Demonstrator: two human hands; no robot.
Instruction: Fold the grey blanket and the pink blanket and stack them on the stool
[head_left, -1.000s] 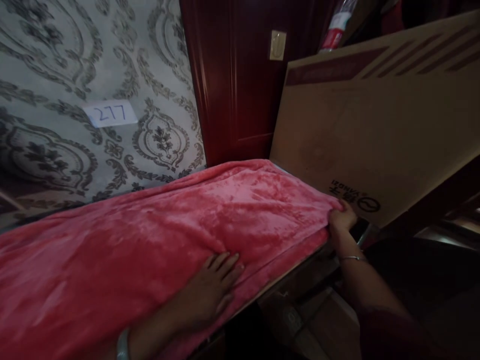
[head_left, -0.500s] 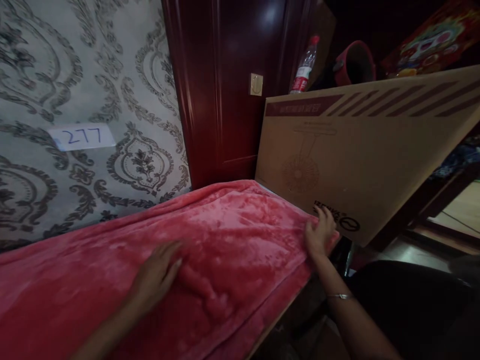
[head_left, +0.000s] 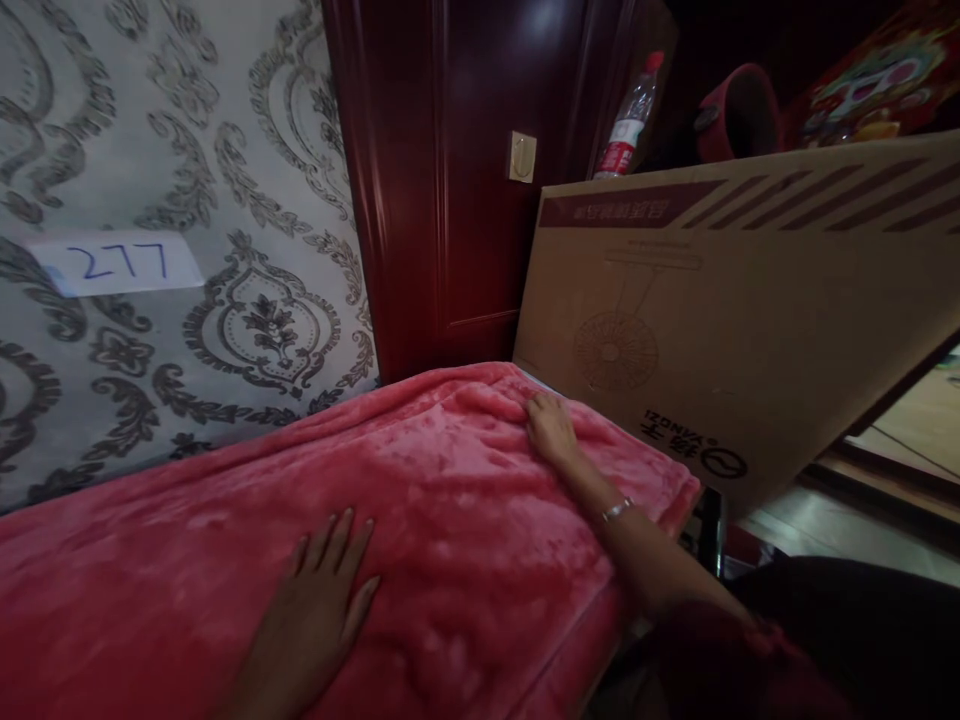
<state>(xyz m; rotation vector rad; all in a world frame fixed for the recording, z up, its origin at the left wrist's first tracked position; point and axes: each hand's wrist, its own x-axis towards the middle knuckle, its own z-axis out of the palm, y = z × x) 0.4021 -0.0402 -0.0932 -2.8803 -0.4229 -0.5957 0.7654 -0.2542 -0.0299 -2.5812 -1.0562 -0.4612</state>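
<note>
Blanket (head_left: 420, 500) covers counter (head_left: 681, 517), creased toward far right corner. Left hand (head_left: 319, 600) flat on it, fingers parted, gripping nothing. Right hand (head_left: 551, 425) near that corner, fingers curled; pinch cannot be told. Step: apparently smoothing; next move calls for light outward pressure.

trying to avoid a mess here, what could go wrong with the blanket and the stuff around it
The blanket is creased near the right hand, so a tug there might bunch it further. The left hand lies flat on it and could drag it askew. A knock to the nearby cardboard box might topple the bottle showing above its top edge.
</note>
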